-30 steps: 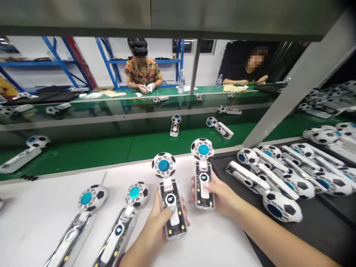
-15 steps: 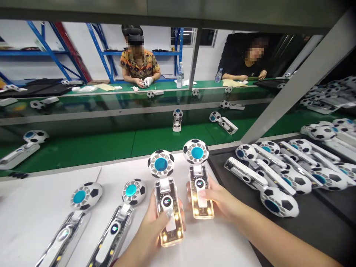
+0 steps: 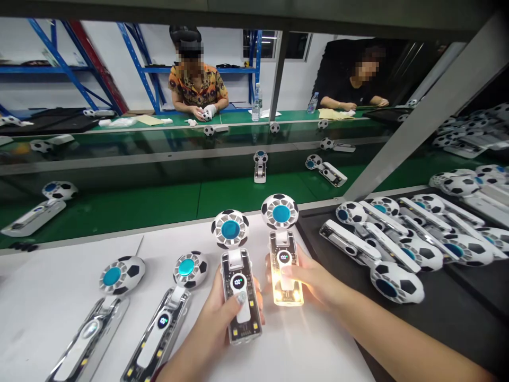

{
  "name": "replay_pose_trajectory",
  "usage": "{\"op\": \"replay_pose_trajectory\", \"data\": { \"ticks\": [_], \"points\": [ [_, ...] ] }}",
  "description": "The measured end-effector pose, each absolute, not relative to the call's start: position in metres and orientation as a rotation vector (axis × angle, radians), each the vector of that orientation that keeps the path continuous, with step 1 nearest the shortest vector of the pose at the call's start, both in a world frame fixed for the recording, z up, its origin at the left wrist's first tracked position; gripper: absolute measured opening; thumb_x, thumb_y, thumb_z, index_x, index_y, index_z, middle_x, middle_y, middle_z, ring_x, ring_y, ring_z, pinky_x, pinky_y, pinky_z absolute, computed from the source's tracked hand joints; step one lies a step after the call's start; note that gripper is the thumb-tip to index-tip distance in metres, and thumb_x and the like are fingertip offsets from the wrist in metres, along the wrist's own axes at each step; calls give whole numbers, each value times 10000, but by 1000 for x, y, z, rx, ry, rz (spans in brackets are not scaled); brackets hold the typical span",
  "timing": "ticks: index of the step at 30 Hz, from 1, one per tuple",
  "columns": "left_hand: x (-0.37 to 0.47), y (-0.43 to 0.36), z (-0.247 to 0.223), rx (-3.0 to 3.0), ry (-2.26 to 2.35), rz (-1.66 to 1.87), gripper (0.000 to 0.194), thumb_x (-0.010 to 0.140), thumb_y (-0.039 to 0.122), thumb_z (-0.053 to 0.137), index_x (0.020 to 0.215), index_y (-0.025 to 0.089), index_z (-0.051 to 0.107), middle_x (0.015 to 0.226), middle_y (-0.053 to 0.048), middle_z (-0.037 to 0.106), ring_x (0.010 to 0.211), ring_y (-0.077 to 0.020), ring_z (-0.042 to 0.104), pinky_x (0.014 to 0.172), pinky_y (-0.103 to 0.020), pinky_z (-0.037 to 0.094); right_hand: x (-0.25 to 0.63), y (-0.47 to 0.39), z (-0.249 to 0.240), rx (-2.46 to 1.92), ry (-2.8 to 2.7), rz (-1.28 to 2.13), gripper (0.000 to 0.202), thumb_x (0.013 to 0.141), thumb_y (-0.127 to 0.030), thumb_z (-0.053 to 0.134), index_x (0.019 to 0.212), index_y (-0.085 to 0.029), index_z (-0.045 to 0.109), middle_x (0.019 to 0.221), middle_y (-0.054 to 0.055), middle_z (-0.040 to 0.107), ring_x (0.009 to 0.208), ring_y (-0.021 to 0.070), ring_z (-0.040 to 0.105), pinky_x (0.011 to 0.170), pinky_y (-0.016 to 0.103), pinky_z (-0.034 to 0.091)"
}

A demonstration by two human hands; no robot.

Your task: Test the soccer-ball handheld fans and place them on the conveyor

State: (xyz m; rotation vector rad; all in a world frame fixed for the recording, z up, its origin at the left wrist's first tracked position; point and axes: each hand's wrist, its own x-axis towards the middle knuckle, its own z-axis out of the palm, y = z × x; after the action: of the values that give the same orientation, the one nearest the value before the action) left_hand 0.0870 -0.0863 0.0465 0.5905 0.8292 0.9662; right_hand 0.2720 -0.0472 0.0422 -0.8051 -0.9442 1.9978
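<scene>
My left hand (image 3: 222,302) is wrapped round a clear-cased handheld fan (image 3: 230,228) with a soccer-ball head and blue centre. Its thumb lies on the white strip below a display reading 100, and the lamps at the lower end are unlit. Beside it, my right hand (image 3: 308,276) grips a matching handheld fan (image 3: 279,212), thumb on the same strip. That one's lower lamps glow bright yellow. Two more fans, a farther-left one (image 3: 89,331) and a nearer one (image 3: 161,321), lie on the white work surface (image 3: 32,302) to the left, displays lit.
At right, a black tray (image 3: 338,297) carries rows of folded soccer-ball fans (image 3: 397,284). Beyond the surface runs a green conveyor belt (image 3: 167,199) with several fans on it. A slanted metal post (image 3: 401,132) rises at right. Two people sit across the belt.
The lamps on the fan in my left hand have gone from lit to dark. Those on the right-hand fan have brightened. Fans on the belt have shifted rightward.
</scene>
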Motion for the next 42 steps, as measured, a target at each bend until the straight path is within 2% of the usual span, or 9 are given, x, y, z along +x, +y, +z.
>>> {"op": "replay_pose_trajectory", "data": {
  "ticks": [10,13,17,21,28,36,42],
  "points": [
    [86,-87,43,612,773,1008,493,680,345,680,1084,260,411,876,-43,567,670,-185,572,570,-319,484,270,-48,38,-778,-934,1984,484,696,-273,674,1062,-255,358,900,13,566,784,173,594,756,416,478],
    [86,-87,43,607,784,1013,471,669,333,692,1050,255,426,874,-38,557,660,-181,573,570,-317,482,271,-47,36,-794,-941,1979,542,694,-270,676,1113,-263,332,905,20,571,782,181,600,742,419,482],
    [85,-87,43,593,802,1013,478,645,338,715,1025,256,436,890,-38,550,669,-191,578,593,-342,485,273,-49,33,-774,-958,2009,484,739,-263,648,1105,-264,331,908,18,567,778,172,604,759,429,478],
    [83,-87,41,588,796,1005,467,664,335,695,1047,263,438,915,-40,542,685,-192,579,597,-343,482,275,-51,30,-692,-939,2059,529,734,-228,657,1135,-269,314,959,31,560,835,178,596,792,444,461],
    [84,-88,44,586,803,1008,531,674,308,690,1106,277,384,884,-32,553,692,-193,574,601,-339,470,276,-50,30,-646,-996,2074,530,725,-231,669,1122,-259,318,939,34,560,826,185,599,726,374,456],
    [84,-89,50,618,812,971,434,680,340,679,1024,225,442,853,-40,556,675,-182,563,596,-328,456,276,-51,34,-632,-1041,2064,479,724,-220,671,1075,-235,347,921,26,550,808,165,591,657,295,449],
    [83,-87,43,616,710,1006,421,717,311,646,1057,259,403,885,-27,545,697,-183,567,610,-344,476,275,-50,32,-633,-1018,2069,523,723,-221,672,1110,-246,321,944,29,546,838,172,584,725,344,442]
  ]
}}
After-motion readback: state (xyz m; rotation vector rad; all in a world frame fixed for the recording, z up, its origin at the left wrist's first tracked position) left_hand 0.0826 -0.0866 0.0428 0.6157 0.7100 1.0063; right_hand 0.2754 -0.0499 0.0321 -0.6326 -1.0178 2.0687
